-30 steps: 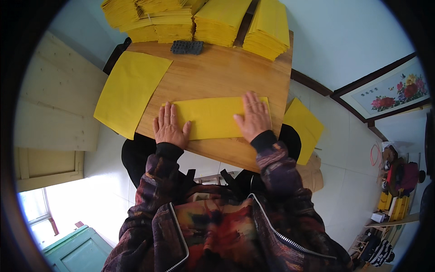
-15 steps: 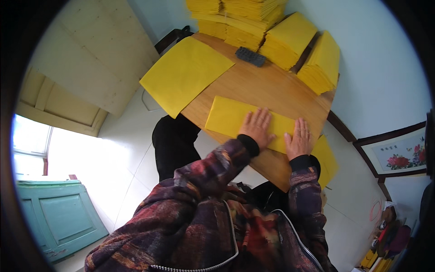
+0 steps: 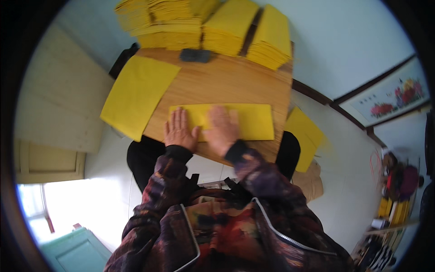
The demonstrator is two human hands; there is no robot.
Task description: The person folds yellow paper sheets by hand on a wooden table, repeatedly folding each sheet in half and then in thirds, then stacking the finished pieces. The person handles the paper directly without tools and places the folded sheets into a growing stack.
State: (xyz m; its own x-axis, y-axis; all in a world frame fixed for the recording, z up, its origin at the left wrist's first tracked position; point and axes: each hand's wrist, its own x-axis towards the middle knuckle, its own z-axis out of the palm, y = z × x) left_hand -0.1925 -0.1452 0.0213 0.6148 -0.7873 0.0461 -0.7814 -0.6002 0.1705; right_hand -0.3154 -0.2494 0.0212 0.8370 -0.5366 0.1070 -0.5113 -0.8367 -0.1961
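A folded yellow sheet (image 3: 253, 122), paper-like and long, lies crosswise near the front edge of the wooden table (image 3: 226, 84). My left hand (image 3: 180, 131) rests flat on its left end, fingers spread and thumb out to the side. Beside it, over the middle of the folded sheet, my right hand (image 3: 222, 130) is pressed down; motion blurs its fingers, but it looks flat with the thumb apart. Neither hand grips anything. Left of them, a larger yellow sheet (image 3: 140, 93) lies unfolded, hanging partly over the table's edge.
Stacks of folded yellow sheets (image 3: 231, 29) line the back of the table. In front of them sits a dark grey block (image 3: 195, 55). Another yellow sheet (image 3: 302, 138) is low on the right, past the table's edge, near brown paper (image 3: 310, 181). A framed flower picture (image 3: 385, 97) leans at right.
My view has turned, shifting the table leftward. My hands have gone from the folded sheet's middle and right end to its left end and middle. Both stay on the sheet.
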